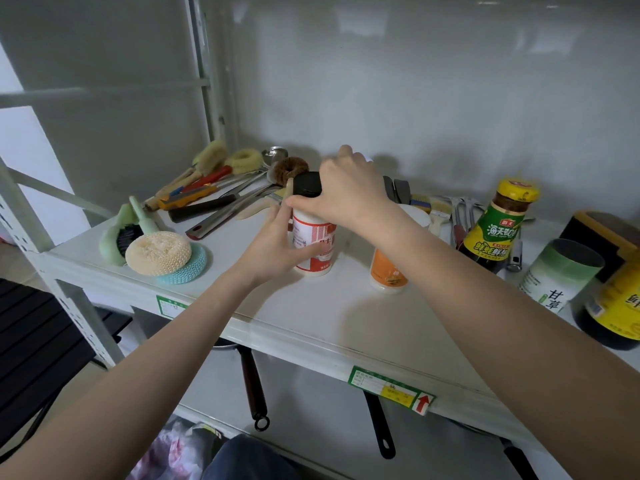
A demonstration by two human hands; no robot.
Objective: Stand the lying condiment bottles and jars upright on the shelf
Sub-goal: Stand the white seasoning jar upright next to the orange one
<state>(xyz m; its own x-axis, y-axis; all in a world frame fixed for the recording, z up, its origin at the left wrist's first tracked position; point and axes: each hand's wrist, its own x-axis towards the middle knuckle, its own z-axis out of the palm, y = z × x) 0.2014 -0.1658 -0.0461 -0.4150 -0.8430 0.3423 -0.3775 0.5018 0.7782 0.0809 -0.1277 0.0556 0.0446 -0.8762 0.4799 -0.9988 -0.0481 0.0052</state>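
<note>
Both hands are on the red-and-white jar [313, 245], which stands upright on the shelf [304, 317] about mid-depth, left of centre. The left hand [273, 249] wraps its fingers around the jar's body, and the right hand [349, 192] closes over the black lid [306, 184] from above. An orange bottle [387, 271] stands just beside it to the right. A sauce bottle [495, 226] stands upright toward the right edge, and the scrub pads [162, 254] sit at the front left corner.
</note>
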